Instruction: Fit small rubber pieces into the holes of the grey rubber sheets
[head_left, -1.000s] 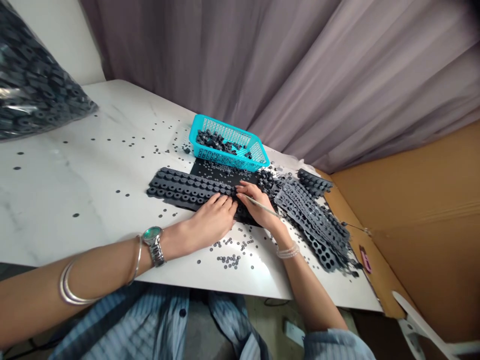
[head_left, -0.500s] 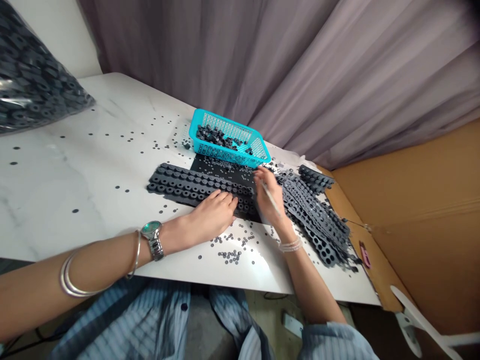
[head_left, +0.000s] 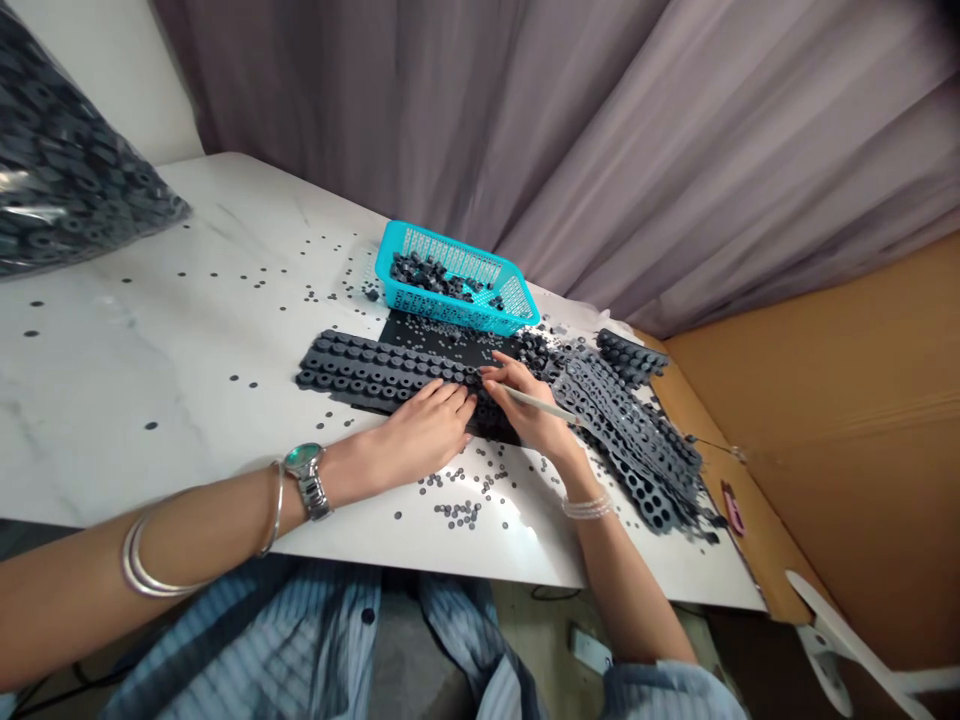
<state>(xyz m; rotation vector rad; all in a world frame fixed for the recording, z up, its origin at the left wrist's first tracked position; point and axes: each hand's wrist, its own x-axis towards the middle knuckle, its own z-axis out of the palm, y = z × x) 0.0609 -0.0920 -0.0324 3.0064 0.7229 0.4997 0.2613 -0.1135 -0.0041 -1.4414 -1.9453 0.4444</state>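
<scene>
A long dark grey sheet (head_left: 360, 362) with rows of raised rings lies on a black mat (head_left: 480, 347). My left hand (head_left: 433, 420) rests on the sheet, its fingers stretched out and holding nothing. Pinched in my right hand (head_left: 529, 405) is a thin pale stick like a pen (head_left: 544, 405); its tip is hidden by the fingers. That hand is at the right part of the sheet, close to the left fingertips. Just right of it are loose dark pieces (head_left: 534, 350) and a heap of punched-out sheets (head_left: 630, 425).
A turquoise basket (head_left: 457, 312) with dark ring pieces stands behind the mat. Small dark discs (head_left: 459, 515) are scattered over the white table (head_left: 187, 370). At the left hangs or stands a clear bag of dark pieces (head_left: 67, 170). A pink cutter (head_left: 733, 508) lies on brown cardboard (head_left: 825, 420).
My right hand has moved left and onto the sheet with the pale stick, which now lies flatter. The left hand has kept its place.
</scene>
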